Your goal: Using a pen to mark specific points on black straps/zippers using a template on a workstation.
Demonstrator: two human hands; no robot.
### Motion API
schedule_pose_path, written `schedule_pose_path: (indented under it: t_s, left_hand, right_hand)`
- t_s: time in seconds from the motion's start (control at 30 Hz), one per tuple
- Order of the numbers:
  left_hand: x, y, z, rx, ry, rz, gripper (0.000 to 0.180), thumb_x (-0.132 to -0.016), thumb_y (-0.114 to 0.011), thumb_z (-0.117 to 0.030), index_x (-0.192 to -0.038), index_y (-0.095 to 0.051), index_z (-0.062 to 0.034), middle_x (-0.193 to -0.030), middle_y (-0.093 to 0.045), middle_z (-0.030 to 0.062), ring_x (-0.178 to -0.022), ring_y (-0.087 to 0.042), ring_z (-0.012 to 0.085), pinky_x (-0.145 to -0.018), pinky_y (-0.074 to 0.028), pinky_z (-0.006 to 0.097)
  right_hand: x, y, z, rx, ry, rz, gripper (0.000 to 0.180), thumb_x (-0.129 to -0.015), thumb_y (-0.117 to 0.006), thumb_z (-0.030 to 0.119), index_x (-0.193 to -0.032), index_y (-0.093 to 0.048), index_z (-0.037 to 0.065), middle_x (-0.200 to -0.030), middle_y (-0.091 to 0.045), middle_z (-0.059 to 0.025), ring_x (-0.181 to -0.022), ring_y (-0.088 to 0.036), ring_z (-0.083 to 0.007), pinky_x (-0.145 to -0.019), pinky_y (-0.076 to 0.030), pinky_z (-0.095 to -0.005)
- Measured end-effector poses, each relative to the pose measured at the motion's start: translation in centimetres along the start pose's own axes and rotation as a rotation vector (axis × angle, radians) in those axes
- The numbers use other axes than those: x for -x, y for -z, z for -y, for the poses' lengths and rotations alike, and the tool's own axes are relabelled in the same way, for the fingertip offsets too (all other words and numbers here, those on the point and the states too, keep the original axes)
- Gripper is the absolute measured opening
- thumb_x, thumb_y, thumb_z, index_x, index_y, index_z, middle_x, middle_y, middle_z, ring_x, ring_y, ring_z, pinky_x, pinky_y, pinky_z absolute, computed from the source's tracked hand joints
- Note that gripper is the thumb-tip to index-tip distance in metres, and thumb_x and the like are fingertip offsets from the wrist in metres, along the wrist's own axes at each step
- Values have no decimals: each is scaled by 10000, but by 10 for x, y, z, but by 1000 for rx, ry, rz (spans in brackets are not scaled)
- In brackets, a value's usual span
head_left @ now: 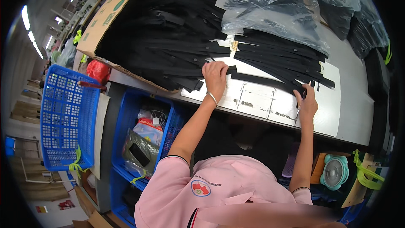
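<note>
Long black fabric strips with buttons (274,50) lie in a layered pile on the white tabletop. One black strip (261,79) stretches along the near side of this pile, between my two hands. My left hand (215,78) is closed at the strip's left end, beside the black garments (168,46) heaped in the carton; its fingertips are partly hidden. My right hand (307,103) is at the strip's right end, closed round what looks like small scissors (298,82), with a bright metal tip pointing up and left.
A large open carton (114,12) stands at the left of the table. Clear plastic bags (270,4) with dark contents lie at the back. Blue baskets (67,118) are at the left, one holding a phone (139,154). A small teal fan (334,172) sits lower right.
</note>
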State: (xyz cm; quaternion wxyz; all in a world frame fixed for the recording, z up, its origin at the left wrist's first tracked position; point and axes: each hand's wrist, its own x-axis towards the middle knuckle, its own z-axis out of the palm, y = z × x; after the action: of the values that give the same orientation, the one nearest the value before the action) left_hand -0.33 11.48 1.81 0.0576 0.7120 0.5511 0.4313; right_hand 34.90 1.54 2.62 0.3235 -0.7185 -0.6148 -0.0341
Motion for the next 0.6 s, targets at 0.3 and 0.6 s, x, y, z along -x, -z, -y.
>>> schedule_pose_path:
  t_s: [0.3,0.6]
  left_hand:
    - [8,-5,3,-108,-66,-16,184,-838,-777,-128,-987,-698,-55,-1178,-668,74,-1213,-556,294,-1147,-280,538]
    - [3,1,-26,-21,-236,-34,183,-834,-785,-141,-1003,-736,-93,-1124,-716,40,-1210,-584,285,-1112,-338,488]
  right_hand:
    - [-20,-29,-9,83,-83,-92,423,-916,-765,398,-1220,-631,135,-1147,-667,-54,-876,-700,-287,-753,-551,-383]
    - [-21,-29,-10,-108,-184,-153,347,-891,-813,321,-1134,-693,104,-890,-675,-25,-706,-635,-174,-669,-520,-301]
